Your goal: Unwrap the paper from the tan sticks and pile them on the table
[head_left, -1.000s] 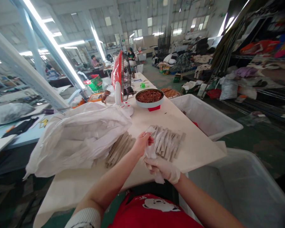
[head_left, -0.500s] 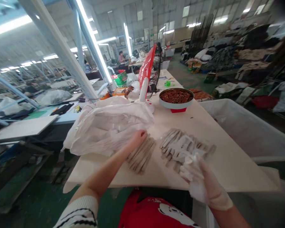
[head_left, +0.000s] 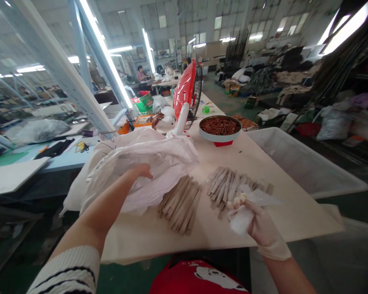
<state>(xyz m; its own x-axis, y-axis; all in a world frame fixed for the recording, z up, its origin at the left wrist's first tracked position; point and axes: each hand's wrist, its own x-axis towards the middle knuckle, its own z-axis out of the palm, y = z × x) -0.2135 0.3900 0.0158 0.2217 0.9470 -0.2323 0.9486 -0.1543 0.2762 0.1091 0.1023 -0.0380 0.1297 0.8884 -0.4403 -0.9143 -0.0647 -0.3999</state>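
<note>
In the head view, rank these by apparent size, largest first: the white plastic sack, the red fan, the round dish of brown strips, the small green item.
1. White plastic sack
2. Red fan and round dish: too close to rank
3. Small green item

One head-worn camera, facing forward and down, close above the left hand (head_left: pixel 138 171) and right hand (head_left: pixel 251 220), the bench (head_left: pixel 294 216) ahead of them, a factory hall (head_left: pixel 162 20) beyond

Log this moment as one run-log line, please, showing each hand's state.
Left hand: on white plastic sack | Gloved right hand: gripping white film | Beside: beige strips
</note>
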